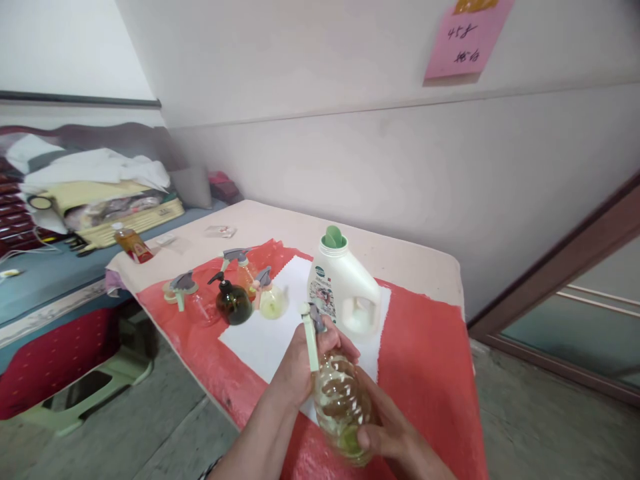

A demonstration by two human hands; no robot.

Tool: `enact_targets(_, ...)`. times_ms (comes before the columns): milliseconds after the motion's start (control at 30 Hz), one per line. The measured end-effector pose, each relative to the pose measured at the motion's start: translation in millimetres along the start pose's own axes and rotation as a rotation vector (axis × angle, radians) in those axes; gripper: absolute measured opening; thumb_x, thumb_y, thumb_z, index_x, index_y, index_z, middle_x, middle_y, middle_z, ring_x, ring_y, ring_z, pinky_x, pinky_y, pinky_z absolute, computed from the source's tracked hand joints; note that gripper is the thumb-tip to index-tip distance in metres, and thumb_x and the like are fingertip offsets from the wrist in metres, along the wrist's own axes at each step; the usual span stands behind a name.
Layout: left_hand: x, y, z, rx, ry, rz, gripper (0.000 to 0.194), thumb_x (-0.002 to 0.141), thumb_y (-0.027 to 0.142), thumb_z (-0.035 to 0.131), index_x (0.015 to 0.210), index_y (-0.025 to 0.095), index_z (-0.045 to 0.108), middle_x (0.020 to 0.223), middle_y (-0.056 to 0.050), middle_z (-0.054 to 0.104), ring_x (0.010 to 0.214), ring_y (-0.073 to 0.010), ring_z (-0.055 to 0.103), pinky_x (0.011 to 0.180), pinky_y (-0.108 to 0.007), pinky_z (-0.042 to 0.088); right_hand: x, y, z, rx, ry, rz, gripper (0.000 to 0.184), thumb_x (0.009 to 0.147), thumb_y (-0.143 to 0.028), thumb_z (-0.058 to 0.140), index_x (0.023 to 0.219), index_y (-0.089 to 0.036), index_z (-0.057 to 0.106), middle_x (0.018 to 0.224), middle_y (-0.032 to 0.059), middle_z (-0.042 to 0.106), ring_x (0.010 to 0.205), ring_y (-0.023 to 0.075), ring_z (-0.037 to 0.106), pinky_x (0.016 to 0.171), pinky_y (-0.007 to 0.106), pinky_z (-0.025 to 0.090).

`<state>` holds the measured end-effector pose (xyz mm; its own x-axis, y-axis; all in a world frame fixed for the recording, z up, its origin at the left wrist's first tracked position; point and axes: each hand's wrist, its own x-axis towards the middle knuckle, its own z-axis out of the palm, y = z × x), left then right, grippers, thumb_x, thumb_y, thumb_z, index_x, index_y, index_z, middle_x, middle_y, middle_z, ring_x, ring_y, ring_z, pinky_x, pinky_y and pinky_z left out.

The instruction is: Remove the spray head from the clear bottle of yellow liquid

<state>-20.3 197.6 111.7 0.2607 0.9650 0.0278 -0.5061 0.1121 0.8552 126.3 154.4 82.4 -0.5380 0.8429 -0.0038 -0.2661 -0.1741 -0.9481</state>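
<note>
Wears a narrow, dark wristband flecked with lighter spots (209,469), far down the left arm, cut through by the lower edge of the view and too small to tell whether beaded, woven or linked. Shows a bare left hand (299,358) and a bare right hand (393,427), both with slender, rounded fingers. Runs back from each wrist into a smooth, slim forearm, uncovered on the right as far as visible, bare on the left down to the wristband. Looks slightly blurred around the right thumb.
</note>
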Motion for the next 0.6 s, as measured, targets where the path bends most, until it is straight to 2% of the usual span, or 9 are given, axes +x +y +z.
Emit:
enact_targets(67, -0.3, -1.6, 0.2, 0.041, 0.019, -0.001, 0.024, 0.076, 0.035, 0.066, 0.066, 0.014, 0.06, 0.068, -0.007, 0.067, 0.056, -0.0148, 0.059, 0.053, -0.025, 0.041, 1.3, 12.1, -1.3, -0.257, 0.082, -0.106, 0.077, 0.068, -0.051, 0.069, 0.133, -0.026, 0.037, 0.121, 0.0114, 0.059, 0.107, 0.0305, 0.06, 0.088, 0.045, 0.05)
enact_targets(100, 1.1, -2.5, -0.5, 0.042, 0.058, 0.009, 0.024, 0.075, 0.035, 0.067, 0.066, 0.014, 0.06, 0.067, -0.007, 0.067, 0.056, -0.0145, 0.059, 0.054, -0.026, 0.042, 1.4, 20.6, -4.0, -0.454, 0.189, -0.176, 0.074, 0.071, -0.043, 0.068, 0.135, -0.027, 0.034, 0.122, 0.0123, 0.058, 0.106, 0.0302, 0.06, 0.087, 0.046, 0.05)
enact_targets(200, 10.2, -3.7, -7.0, -0.057, 0.289, 0.093, 0.025, 0.075, 0.035, 0.068, 0.065, 0.015, 0.058, 0.064, -0.004, 0.065, 0.056, -0.0129, 0.058, 0.058, -0.025, 0.044, -0.4, 44.6, -15.0, -1.087, 0.495, -0.357, 0.069, 0.075, -0.026, 0.065, 0.137, -0.027, 0.034, 0.125, 0.0146, 0.053, 0.11, 0.0333, 0.055, 0.089, 0.054, 0.048)
enact_targets(267, 17.3, -1.8, -14.4, -0.16, 0.447, 0.166, 0.028, 0.076, 0.038, 0.067, 0.065, 0.015, 0.056, 0.061, -0.002, 0.063, 0.057, -0.0117, 0.058, 0.061, -0.025, 0.045, -2.3, 53.8, -19.6, -1.33, 0.554, -0.429, 0.068, 0.076, -0.025, 0.064, 0.138, -0.026, 0.034, 0.124, 0.015, 0.052, 0.111, 0.0346, 0.053, 0.088, 0.055, 0.049)
enact_targets(367, 23.2, 5.3, -25.6, -0.239, 0.513, 0.248, 0.028, 0.078, 0.039, 0.067, 0.067, 0.015, 0.056, 0.06, 0.0, 0.061, 0.06, -0.0113, 0.059, 0.066, -0.026, 0.046, -3.3, 56.1, -19.2, -1.374, 0.523, -0.417, 0.072, 0.076, -0.026, 0.063, 0.14, -0.024, 0.03, 0.126, 0.0148, 0.05, 0.111, 0.0332, 0.053, 0.087, 0.051, 0.052)
enact_targets(500, 20.0, 20.3, -36.7, -0.19, 0.54, 0.375, 0.025, 0.077, 0.038, 0.068, 0.07, 0.017, 0.057, 0.059, 0.002, 0.06, 0.056, -0.0102, 0.056, 0.063, -0.025, 0.046, -0.1, 48.8, -15.6, -1.24, 0.562, -0.232, 0.073, 0.072, -0.025, 0.063, 0.137, -0.028, 0.03, 0.127, 0.0108, 0.049, 0.114, 0.0316, 0.052, 0.089, 0.049, 0.051)
enact_targets(600, 15.1, 34.4, -47.4, -0.201, 0.596, 0.441, 0.025, 0.078, 0.039, 0.067, 0.071, 0.017, 0.056, 0.05, 0.006, 0.052, 0.044, -0.0071, 0.046, 0.058, -0.024, 0.043, 1.5, 44.7, -17.4, -1.121, 0.618, -0.098, 0.07, 0.07, -0.027, 0.063, 0.134, -0.029, 0.034, 0.128, 0.0079, 0.049, 0.114, 0.03, 0.053, 0.086, 0.045, 0.052)
